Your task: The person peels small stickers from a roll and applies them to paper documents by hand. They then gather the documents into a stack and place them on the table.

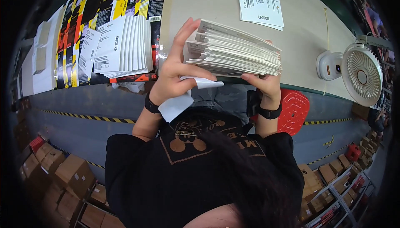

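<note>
A thick stack of thin white flat-folded cartons (233, 51) is held on edge between my two hands, above the table's near edge. My left hand (175, 71) closes on the stack's left end, its fingers up along the side and its thumb at the bottom edge. A white cloth or wipe (177, 105) is also tucked in that hand and hangs below it. My right hand (268, 84) grips the right end, thumb at the near bottom corner; its other fingers are mostly hidden behind the stack.
On the left, a fanned pile of white printed cartons (125, 48) lies on yellow, black and red printed sheets (110, 3). More white cartons (260, 7) lie at the far right. A white fan (361, 76) stands at the table's right edge. A red stool (293, 111) and cardboard boxes (77, 174) are on the floor.
</note>
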Demonstrator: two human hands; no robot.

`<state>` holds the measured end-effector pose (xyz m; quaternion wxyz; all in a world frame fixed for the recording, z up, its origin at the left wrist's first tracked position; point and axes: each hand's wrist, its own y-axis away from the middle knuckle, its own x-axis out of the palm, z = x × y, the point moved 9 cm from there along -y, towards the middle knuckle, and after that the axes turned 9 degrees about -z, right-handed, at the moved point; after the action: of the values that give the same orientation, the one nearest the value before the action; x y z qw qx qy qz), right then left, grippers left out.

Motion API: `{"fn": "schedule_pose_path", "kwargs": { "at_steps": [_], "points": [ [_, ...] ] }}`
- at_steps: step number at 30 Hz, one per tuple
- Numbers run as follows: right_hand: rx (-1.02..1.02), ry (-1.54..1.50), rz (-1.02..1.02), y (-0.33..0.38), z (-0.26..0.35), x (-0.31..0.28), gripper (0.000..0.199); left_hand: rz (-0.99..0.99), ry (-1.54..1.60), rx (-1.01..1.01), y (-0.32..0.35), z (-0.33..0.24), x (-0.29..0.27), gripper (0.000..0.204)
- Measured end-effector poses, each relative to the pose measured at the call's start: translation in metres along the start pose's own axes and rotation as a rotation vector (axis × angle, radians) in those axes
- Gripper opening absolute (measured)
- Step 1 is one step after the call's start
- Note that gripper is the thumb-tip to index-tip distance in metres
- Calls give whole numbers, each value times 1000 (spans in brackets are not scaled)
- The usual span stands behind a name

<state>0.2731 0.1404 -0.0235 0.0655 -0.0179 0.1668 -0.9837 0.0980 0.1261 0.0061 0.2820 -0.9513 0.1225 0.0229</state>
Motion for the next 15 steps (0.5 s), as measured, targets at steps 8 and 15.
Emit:
{"fn": "schedule_pose_path", "kwargs": {
  "at_steps": [8,15],
  "points": [
    [97,-117,13,2,0,8,89,-100,-19,-38,11,-6,6,37],
    [168,-198,-50,13,-2,11,97,-69,-39,15,20,-15,22,35]
  ]
}}
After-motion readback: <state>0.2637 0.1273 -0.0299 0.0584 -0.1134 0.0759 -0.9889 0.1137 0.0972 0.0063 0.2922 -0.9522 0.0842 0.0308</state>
